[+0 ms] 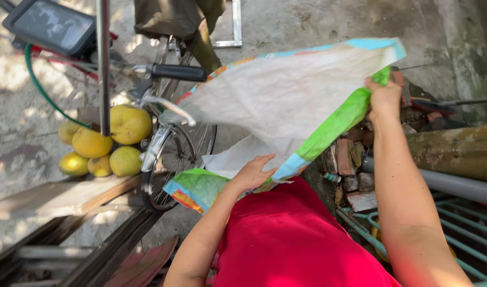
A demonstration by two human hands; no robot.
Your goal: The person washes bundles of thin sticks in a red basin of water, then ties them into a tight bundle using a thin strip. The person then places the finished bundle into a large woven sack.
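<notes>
1. White woven plastic is what I am holding: a big sack [286,101] with green, blue and orange edges, spread out in the air in front of my red shirt [291,239].
2. My right hand [384,98] is lifting the far top edge of the sack, and my fingers are closing tight on the green strip there.
3. My left hand [252,172] is lying flat and wide on the low near edge of the sack, pressing on it with fingers spread.
4. The sack is hanging tilted, high on my right side and low on my left side.
5. A bicycle [171,138] is standing just behind the sack, and its black handle is poking out near the top corner.
6. Some big yellow fruits [108,146] are sitting in a pile beside the front wheel, on the ground next to a wooden board [63,196].
7. Broken bricks [350,159] are lying in a heap under the sack, near my right arm.
8. A thick pipe [456,151] is lying on my right, above some green metal bars [467,223].
</notes>
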